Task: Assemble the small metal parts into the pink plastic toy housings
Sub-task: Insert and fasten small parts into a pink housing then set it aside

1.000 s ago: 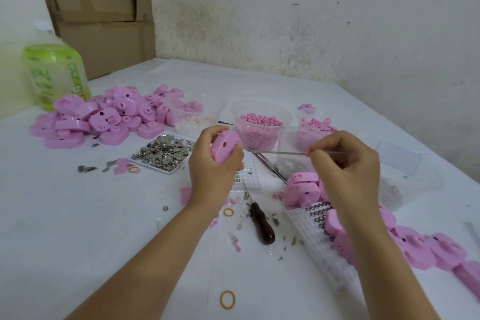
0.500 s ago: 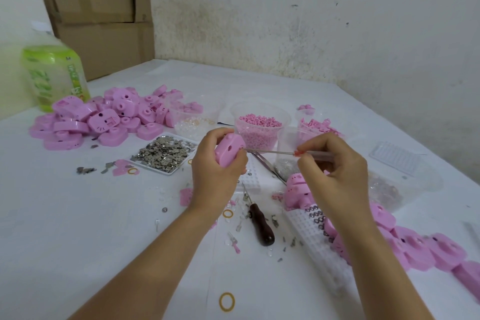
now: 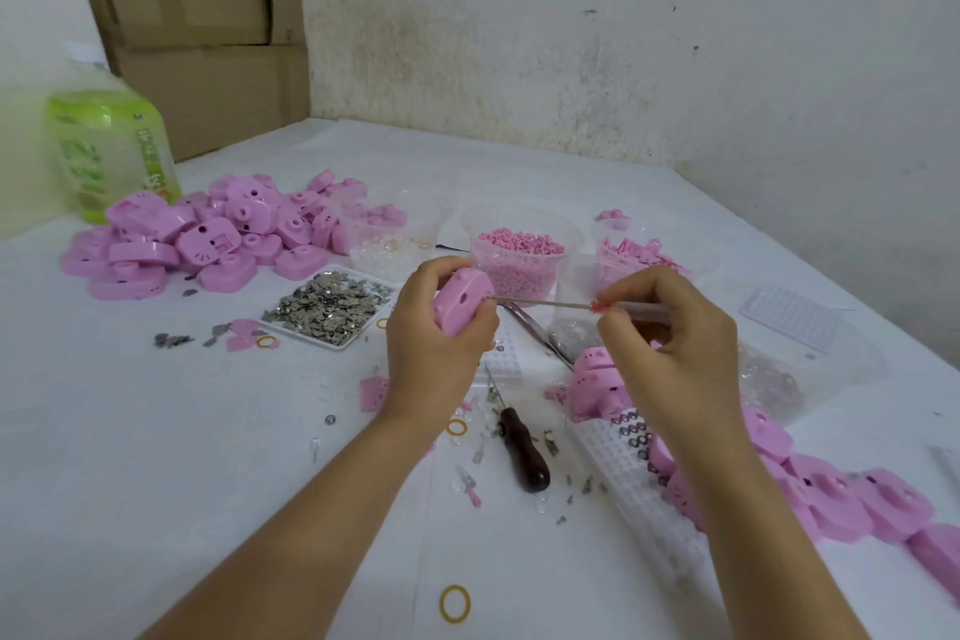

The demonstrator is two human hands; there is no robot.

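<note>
My left hand grips a pink plastic housing above the table's middle. My right hand pinches a thin metal rod tool with a clear handle and a red collar. The rod's tip touches the right side of the held housing. A white tray of small metal parts lies left of my left hand. A heap of pink housings sits at the far left. More pink housings lie in a row at the right.
Clear cups of pink pellets and pink pieces stand behind my hands. A dark-handled awl, tweezers, yellow rubber rings and loose bits lie near me. A white grid tray, green bottle and cardboard boxes are around.
My right hand has moved left toward the housing, bringing the rod's tip up against it. My left hand has turned the housing slightly.
</note>
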